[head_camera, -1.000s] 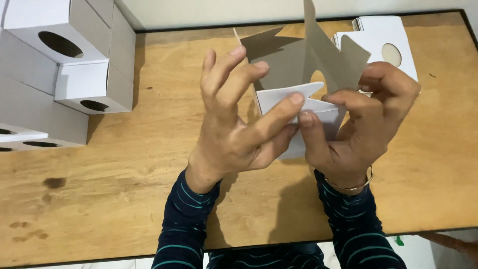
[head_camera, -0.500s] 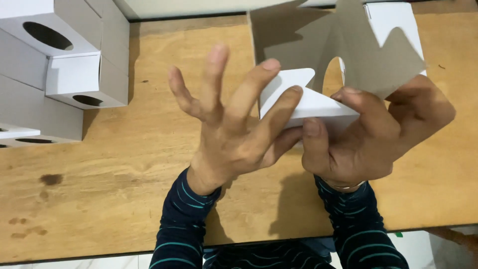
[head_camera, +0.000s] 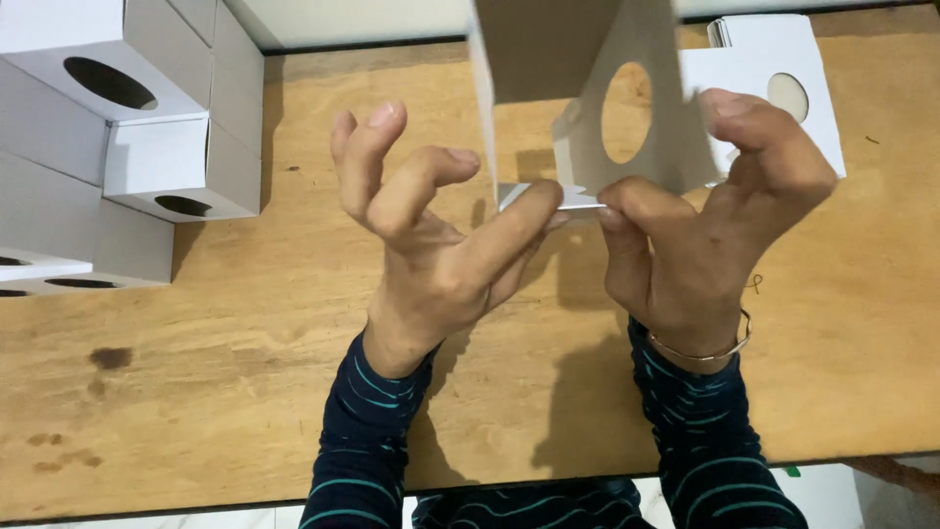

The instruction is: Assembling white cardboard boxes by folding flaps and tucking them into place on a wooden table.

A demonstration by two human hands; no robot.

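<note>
both hands hold a half-folded white carton [head_camera: 587,108] above the wooden table [head_camera: 245,372]: left hand [head_camera: 441,255] presses its bottom flap, seemingly against a thumb, right hand [head_camera: 705,235] clamps its side. finished boxes [head_camera: 157,167] stack far left.

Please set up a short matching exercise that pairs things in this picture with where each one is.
Things:
1. Finished white boxes
2. Unfolded box with oval hole
3. Flat white blanks
4. Bracelet

Places:
A. right wrist
B. stacked at the table's left edge
C. held up in both hands
D. lying at the table's far right

Pairs: 1-B, 2-C, 3-D, 4-A
</note>
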